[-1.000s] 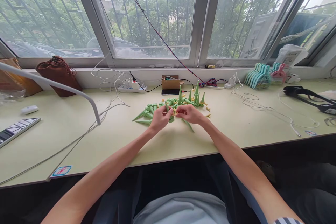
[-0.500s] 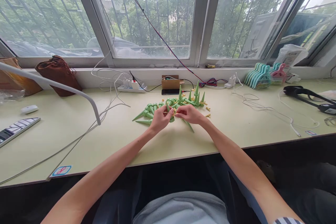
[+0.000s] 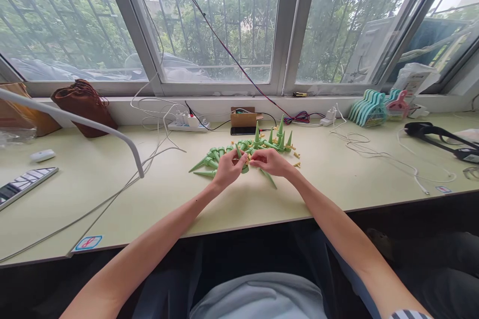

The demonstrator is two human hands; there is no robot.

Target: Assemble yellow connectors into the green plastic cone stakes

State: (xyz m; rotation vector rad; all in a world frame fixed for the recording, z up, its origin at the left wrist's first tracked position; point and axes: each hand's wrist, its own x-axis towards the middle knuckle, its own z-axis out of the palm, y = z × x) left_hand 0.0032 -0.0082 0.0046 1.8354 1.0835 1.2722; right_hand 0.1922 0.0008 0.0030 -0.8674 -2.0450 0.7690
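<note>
My left hand (image 3: 226,170) is closed around a green plastic watering spike (image 3: 238,150), its pointed end up and its wider end below my fingers. My right hand (image 3: 273,162) pinches a small yellow plastic valve (image 3: 251,161) against that spike, fingertips almost meeting those of the left. How far the valve sits in the spike is hidden by my fingers. Around both hands lie several more green spikes (image 3: 205,174), some standing upright (image 3: 280,129) behind the right hand. Loose yellow pieces (image 3: 297,164) are scattered to the right.
Behind the pile a dark phone (image 3: 242,130) lies before a small cardboard box (image 3: 243,118). White cables (image 3: 149,157) cross the table (image 3: 149,209) on the left. Teal hangers (image 3: 368,109) and black goggles (image 3: 437,139) are at the right. A grey curved bar (image 3: 112,132) juts in from the left.
Hardly anything differs. Both hands keep the same place and grip at the spike, with at most slight finger movement.
</note>
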